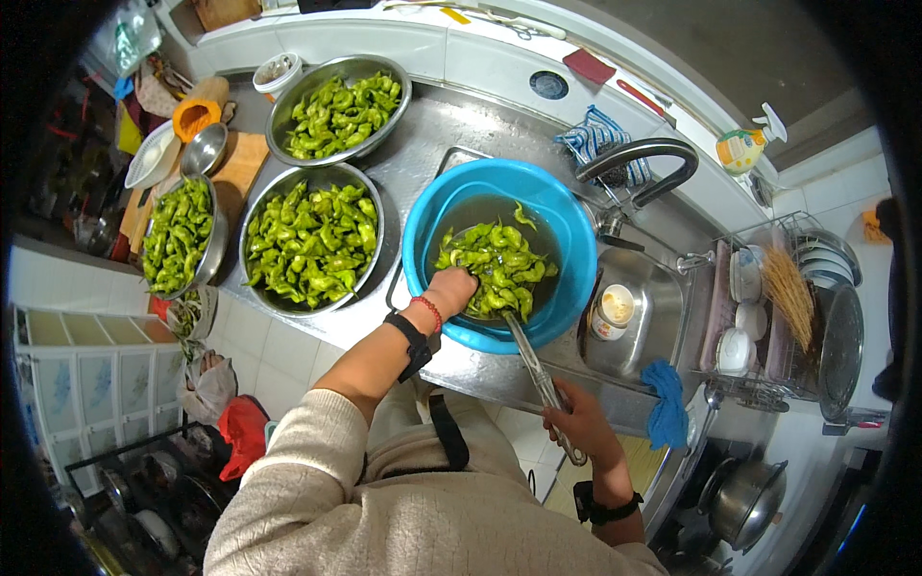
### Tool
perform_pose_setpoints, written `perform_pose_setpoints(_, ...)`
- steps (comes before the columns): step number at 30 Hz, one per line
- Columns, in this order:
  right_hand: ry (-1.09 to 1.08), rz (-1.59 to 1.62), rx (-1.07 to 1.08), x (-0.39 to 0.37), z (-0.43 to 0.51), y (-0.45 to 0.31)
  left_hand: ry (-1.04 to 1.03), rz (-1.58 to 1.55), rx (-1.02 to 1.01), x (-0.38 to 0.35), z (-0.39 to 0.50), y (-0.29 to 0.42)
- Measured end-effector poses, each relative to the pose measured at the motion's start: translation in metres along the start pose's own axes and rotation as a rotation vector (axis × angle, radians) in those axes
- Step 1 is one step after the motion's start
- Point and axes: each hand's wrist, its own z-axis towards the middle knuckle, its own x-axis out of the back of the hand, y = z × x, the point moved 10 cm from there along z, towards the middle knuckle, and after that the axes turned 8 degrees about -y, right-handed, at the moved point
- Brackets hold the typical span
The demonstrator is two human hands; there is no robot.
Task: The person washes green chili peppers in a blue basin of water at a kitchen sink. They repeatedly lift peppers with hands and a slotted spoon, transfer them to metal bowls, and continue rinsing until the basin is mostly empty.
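A blue plastic basin (573,216) holds murky water and a heap of wrinkled green peppers (497,263). My right hand (580,421) grips the long metal handle of a kitchen utensil (531,360), which slopes over the basin's near rim. Its head is hidden under the peppers, so I cannot tell whether it is a ladle or a strainer. My left hand (452,289) is inside the basin at the left edge of the heap, its fingers curled. What those fingers hold, if anything, is hidden. One pepper (524,216) floats apart near the far side.
Left of the basin stand a near steel bowl (248,237), a far steel bowl (403,93) and a smaller bowl (220,237), all full of green peppers. A faucet (641,155) arches at the right, above the sink (663,288). Beyond is a dish rack (720,317).
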Motion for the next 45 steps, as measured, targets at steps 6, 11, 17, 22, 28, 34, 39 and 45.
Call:
perform_pose_setpoints(6, 0.003, 0.181, -0.030, -0.012, 0.002, 0.010, 0.023, -0.181, -0.001, 0.006, 0.004, -0.015)
perform_pose_setpoints(11, 0.122, 0.136, -0.116, -0.006, 0.017, 0.019, -0.050, -0.540, 0.045, 0.003, 0.011, -0.044)
perform_pose_setpoints(17, 0.199, -0.055, -0.039, 0.025, 0.048, 0.018, -0.181, -0.452, 0.257, -0.023, 0.034, -0.053)
perform_pose_setpoints(22, 0.109, -0.118, -0.019, 0.055, 0.063, 0.021, -0.374, -0.314, 0.401, -0.052, 0.063, -0.050)
perform_pose_setpoints(28, 0.009, -0.172, -0.109, 0.086, 0.080, 0.040, -0.043, -0.478, 0.751, -0.079, 0.083, -0.092)
perform_pose_setpoints(34, -0.065, 0.480, -0.190, 0.090, 0.093, 0.056, -0.398, -0.375, 0.468, -0.073, 0.083, -0.066)
perform_pose_setpoints(39, -0.243, 0.731, -0.177, 0.070, 0.108, 0.049, -0.372, -0.460, 0.671, -0.041, 0.068, -0.063)
perform_pose_setpoints(45, -0.221, 0.487, -0.089, 0.063, 0.110, 0.046, -0.035, -0.630, 0.936, -0.033, 0.051, -0.106)
